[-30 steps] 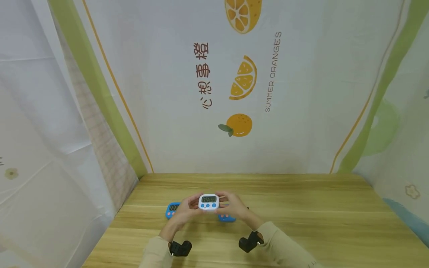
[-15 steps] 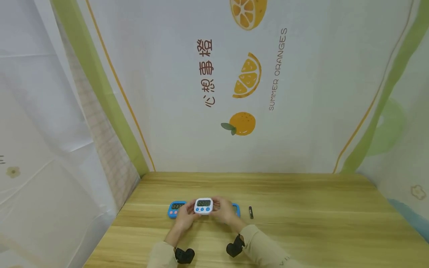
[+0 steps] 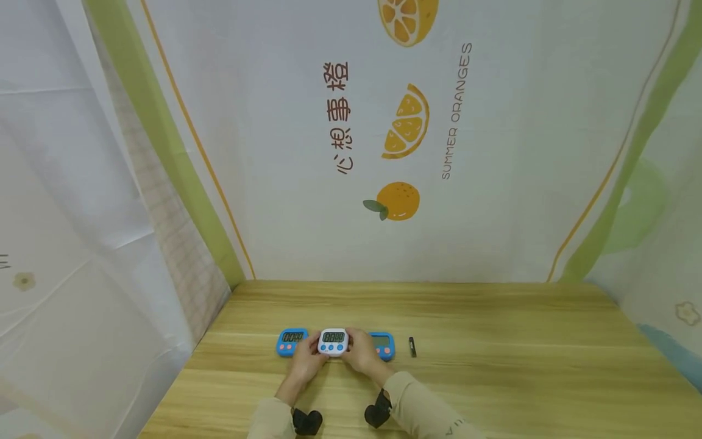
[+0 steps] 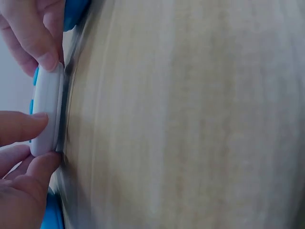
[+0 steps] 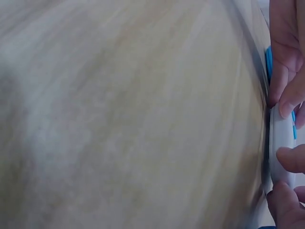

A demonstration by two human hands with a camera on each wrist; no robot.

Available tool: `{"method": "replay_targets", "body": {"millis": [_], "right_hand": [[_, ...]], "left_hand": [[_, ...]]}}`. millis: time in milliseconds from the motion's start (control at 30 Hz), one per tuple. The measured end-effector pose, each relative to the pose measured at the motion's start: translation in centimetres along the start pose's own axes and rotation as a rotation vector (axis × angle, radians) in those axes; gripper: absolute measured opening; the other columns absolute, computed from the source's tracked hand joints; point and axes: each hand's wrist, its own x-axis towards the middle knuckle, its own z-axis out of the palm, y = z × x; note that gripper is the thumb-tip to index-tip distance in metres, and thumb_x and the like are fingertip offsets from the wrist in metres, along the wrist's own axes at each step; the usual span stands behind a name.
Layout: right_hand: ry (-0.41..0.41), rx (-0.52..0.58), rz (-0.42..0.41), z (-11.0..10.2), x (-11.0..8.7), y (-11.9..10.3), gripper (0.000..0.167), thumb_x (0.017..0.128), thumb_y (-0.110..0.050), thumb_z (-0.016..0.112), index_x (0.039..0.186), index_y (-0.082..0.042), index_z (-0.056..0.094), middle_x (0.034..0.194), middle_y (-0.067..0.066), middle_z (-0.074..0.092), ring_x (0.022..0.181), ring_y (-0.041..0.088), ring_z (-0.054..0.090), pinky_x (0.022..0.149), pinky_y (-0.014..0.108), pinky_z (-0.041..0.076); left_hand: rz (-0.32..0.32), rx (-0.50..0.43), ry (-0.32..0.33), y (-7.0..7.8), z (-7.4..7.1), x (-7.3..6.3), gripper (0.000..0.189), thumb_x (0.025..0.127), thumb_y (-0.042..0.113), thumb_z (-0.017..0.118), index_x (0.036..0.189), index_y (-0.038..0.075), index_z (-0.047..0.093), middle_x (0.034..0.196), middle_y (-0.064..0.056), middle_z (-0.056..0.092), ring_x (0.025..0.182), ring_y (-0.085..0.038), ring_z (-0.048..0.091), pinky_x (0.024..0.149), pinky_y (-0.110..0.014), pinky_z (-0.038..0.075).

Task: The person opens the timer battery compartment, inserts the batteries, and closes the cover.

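Observation:
A white digital timer (image 3: 333,342) with a dark display and three blue buttons lies between my two hands, right at the tabletop. My left hand (image 3: 306,362) grips its left end, the thumb on the front edge. On the other end, my right hand (image 3: 362,353) pinches it with thumb and fingers. From the side, the left wrist view shows the timer's white edge (image 4: 46,107) close to the wood. One blue timer (image 3: 286,345) with pink buttons sits left of it, partly behind my left hand. Another blue timer (image 3: 387,345) sits to the right, partly covered by my right hand.
A small dark cylinder (image 3: 412,347), like a battery, lies right of the right blue timer. The wood-grain table (image 3: 493,366) meets a printed cloth (image 3: 307,244) at its back edge. Black wrist cameras (image 3: 377,410) hang below both wrists.
Both hands have lowered the white timer to the tabletop between the blue ones. The right blue timer and the dark cylinder now show more. The head view has shifted slightly.

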Motion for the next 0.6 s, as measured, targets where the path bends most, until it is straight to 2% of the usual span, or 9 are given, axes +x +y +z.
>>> {"method": "replay_targets", "body": {"millis": [133,300,433,533,600], "right_hand": [[0.008,-0.082,-0.011,0.14,-0.04,-0.18,0.046,0.068,0.009,0.066,0.112,0.013,0.052,0.101,0.02,0.06,0.092,0.024,0.056,0.074,0.032,0.05],[-0.001,-0.11,-0.003,0.16,-0.01,-0.2,0.049,0.069,0.006,0.067,0.114,0.014,0.05,0.103,0.021,0.059,0.088,0.022,0.054,0.075,0.034,0.048],[-0.006,-0.083,0.02,0.08,0.02,-0.19,0.051,0.07,0.005,0.067,0.116,0.015,0.048,0.105,0.022,0.058,0.091,0.023,0.053,0.078,0.036,0.047],[-0.019,-0.045,0.043,-0.17,0.04,-0.07,0.051,0.071,0.005,0.065,0.117,0.016,0.046,0.098,0.022,0.058,0.087,0.026,0.054,0.074,0.035,0.048],[-0.04,0.028,0.055,-0.55,0.0,-0.1,0.052,0.073,0.007,0.062,0.119,0.017,0.042,0.102,0.027,0.055,0.09,0.032,0.055,0.075,0.037,0.049]], "left_hand": [[0.017,0.035,0.047,0.08,0.21,-0.09,0.055,0.071,-0.02,0.056,0.12,-0.025,0.031,0.118,-0.04,0.04,0.11,-0.043,0.043,0.085,-0.042,0.045],[0.017,0.078,0.093,-0.15,0.58,0.1,0.055,0.07,-0.02,0.058,0.12,-0.024,0.034,0.117,-0.038,0.043,0.11,-0.042,0.044,0.086,-0.041,0.044],[0.021,0.1,0.11,-0.51,0.64,0.27,0.055,0.07,-0.019,0.059,0.12,-0.024,0.034,0.119,-0.038,0.041,0.112,-0.043,0.042,0.09,-0.042,0.041],[0.026,0.098,0.113,-0.57,0.63,0.23,0.056,0.07,-0.018,0.059,0.12,-0.024,0.034,0.119,-0.038,0.041,0.112,-0.043,0.042,0.09,-0.043,0.041],[0.026,0.088,0.117,-0.56,0.63,0.16,0.056,0.07,-0.017,0.06,0.12,-0.024,0.034,0.119,-0.038,0.041,0.112,-0.043,0.042,0.091,-0.043,0.04]]}}
